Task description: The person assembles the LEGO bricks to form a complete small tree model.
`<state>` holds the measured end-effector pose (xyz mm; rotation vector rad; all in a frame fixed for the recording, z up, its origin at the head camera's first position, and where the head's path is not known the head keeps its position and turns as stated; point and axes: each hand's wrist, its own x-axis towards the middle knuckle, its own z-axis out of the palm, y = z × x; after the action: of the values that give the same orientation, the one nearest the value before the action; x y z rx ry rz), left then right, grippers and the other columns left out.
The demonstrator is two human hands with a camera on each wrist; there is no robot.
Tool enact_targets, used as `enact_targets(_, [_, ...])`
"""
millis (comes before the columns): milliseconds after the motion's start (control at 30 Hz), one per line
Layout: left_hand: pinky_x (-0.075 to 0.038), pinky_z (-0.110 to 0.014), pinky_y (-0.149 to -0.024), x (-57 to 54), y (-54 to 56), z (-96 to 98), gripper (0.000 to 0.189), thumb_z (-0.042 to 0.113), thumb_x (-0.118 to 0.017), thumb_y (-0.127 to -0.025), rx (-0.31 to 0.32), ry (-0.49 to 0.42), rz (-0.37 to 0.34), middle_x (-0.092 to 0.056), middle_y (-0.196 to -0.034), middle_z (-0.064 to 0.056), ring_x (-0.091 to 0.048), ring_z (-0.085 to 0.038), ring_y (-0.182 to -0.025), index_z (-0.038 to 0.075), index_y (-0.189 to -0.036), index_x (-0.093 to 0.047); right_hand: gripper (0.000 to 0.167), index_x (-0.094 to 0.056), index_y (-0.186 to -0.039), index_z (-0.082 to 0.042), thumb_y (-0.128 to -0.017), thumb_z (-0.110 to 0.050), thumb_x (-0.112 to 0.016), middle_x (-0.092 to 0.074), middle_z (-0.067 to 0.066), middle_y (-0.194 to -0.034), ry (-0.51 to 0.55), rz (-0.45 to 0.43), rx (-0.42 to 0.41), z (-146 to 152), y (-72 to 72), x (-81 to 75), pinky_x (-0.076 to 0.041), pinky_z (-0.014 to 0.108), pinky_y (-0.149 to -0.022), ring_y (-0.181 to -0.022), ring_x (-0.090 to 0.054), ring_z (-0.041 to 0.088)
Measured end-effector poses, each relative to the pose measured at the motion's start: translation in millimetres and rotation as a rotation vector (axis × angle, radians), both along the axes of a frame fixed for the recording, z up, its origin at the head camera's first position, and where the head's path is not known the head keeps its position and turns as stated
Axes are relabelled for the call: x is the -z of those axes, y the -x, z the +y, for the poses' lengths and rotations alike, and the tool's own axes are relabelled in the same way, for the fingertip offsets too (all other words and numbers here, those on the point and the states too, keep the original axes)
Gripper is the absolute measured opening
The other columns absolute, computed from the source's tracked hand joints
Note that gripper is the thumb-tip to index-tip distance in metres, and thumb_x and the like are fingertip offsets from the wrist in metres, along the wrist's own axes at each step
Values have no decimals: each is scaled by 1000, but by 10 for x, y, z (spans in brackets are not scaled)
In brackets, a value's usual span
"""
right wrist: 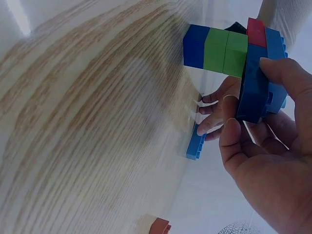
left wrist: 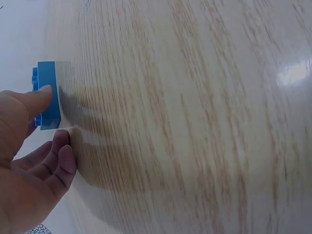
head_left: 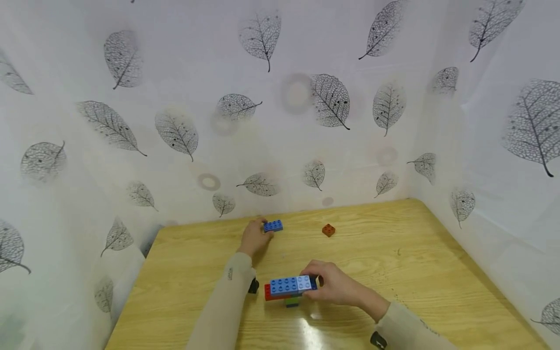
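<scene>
At the far side of the table my left hand [head_left: 255,236] pinches a loose blue toy brick [head_left: 273,226]. In the left wrist view the thumb lies along the side of that brick [left wrist: 48,95], low at the tabletop, and the other fingers curl below it. My right hand [head_left: 334,284] grips the right end of a built toy-brick structure [head_left: 284,287] nearer the front. Its top is a blue row with a paler studded piece, over a red brick [right wrist: 257,31] and a dark blue one. Green bricks [right wrist: 225,51] and a blue brick [right wrist: 196,46] form the stem underneath.
A small orange-brown brick [head_left: 328,230] sits toward the back of the wooden table [head_left: 372,243], right of the loose blue one. White leaf-print curtains [head_left: 280,146] stand behind the table and along both sides.
</scene>
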<state>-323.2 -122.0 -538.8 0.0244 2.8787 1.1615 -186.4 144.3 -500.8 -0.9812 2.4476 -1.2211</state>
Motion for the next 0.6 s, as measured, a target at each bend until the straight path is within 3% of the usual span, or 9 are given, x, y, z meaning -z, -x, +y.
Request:
enact_targets(167, [-46, -55, -111, 10, 8, 5, 43, 19, -73, -99, 0, 34, 19, -61, -134, -20, -59, -37, -123, 4, -138, -62, 28, -73, -120, -17, -94, -25, -80, -69, -5, -109, 1, 0, -2, -4, 1, -5, -50, 20, -68, -86, -55, 0])
enact_targets(300, [-51, -52, -103, 58, 14, -33, 38, 18, -75, -98, 10, 20, 42, -65, -124, -18, -62, -32, -111, 2, -131, -65, 28, -73, -120, -16, -94, -25, -80, -69, -4, -109, 3, 1, -5, -12, -2, -5, -50, 20, -68, -86, -56, 1])
enact_targets(467, [-55, -42, -90, 115, 9, -108, 39, 21, -76, -98, 35, -79, 5, -68, -116, -12, -62, -22, -98, 4, -131, -65, 28, -73, -120, -17, -94, -26, -80, -68, -5, -110, -7, -19, -7, -8, 2, 2, -50, 20, -69, -87, -56, 1])
enact_targets(600, [-56, -39, -87, 51, -33, -156, 38, 22, -77, -97, 73, -162, -9, -68, -115, -10, -63, -21, -98, 6, -130, -65, 29, -73, -119, -16, -93, -25, -81, -69, -4, -111, -10, -12, -5, -4, 20, -5, -51, 20, -71, -89, -56, 0])
